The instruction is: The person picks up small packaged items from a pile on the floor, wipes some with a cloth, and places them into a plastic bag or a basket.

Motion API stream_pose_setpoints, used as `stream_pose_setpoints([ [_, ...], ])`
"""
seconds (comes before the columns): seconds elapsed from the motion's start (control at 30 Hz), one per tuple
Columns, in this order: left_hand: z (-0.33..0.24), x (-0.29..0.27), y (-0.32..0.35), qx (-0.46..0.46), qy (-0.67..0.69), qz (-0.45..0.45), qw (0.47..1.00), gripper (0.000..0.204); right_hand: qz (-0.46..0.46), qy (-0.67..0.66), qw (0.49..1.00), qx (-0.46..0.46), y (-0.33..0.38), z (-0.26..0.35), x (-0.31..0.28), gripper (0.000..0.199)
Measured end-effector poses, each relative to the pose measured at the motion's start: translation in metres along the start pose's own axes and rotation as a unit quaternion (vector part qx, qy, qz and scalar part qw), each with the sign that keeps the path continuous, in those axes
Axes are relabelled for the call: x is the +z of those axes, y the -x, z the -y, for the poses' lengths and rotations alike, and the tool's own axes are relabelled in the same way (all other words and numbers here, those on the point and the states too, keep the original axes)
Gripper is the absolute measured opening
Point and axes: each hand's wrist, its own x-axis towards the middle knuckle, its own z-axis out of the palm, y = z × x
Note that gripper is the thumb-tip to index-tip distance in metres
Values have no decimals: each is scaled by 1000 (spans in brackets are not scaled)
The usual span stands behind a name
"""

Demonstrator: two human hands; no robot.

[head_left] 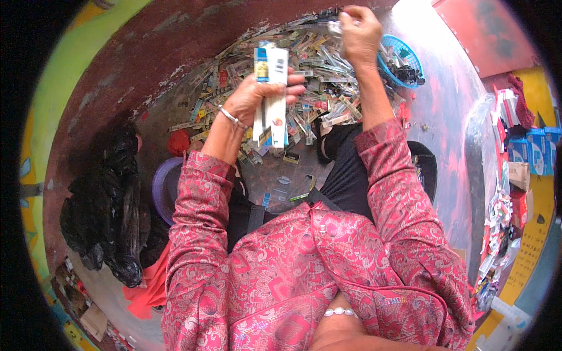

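My left hand [249, 96] is closed round a small bundle of long, flat packets [273, 123], white with blue and yellow parts, its thumb across them. They stand roughly upright above a wide pile of slim printed packets [328, 73] on the floor. Farther off and to the right, my right hand [361, 38] is raised over the pile's far edge. Its fingers are pinched on a small, whitish, shiny piece [335, 27], too blurred to name. Close by that wrist stands a light blue plastic basket [399, 42] with black pieces [405, 73] in it.
A worn dark red wall [117, 76] curves behind the pile. To my left lie a black plastic bag [102, 199], a purple basin [161, 184] and orange-red sheeting [149, 284]. Blue boxes [535, 146] and heaped papers [497, 222] line the right side. Loose scraps [282, 188] lie between my legs.
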Motion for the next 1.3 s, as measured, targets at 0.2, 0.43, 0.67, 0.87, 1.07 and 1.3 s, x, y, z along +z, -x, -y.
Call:
stream_pose_setpoints([
  [0.2, -15, -25, -10, 148, 95, -131, 976, 37, 474, -151, 812, 304, 51, 38, -11, 56],
  [0.43, -8, -27, -15, 198, 56, -103, 973, 34, 657, -172, 691, 247, 85, 63, 11, 54],
  [0.67, -33, -14, 4, 141, 218, 53, 964, 58, 644, -326, 607, 332, 82, 65, 1, 33],
  [0.87, -25, -31, -8, 116, 205, -63, 970, 26, 679, -122, 704, 167, 74, 59, -3, 48],
  [1.07, -17, -26, -12, 119, 151, -174, 966, 16, 228, -176, 945, 155, 48, 51, -4, 33],
  [1.3, -15, -42, -30, 174, 290, -129, 932, 13, 350, -54, 925, -134, 105, 74, 17, 17],
])
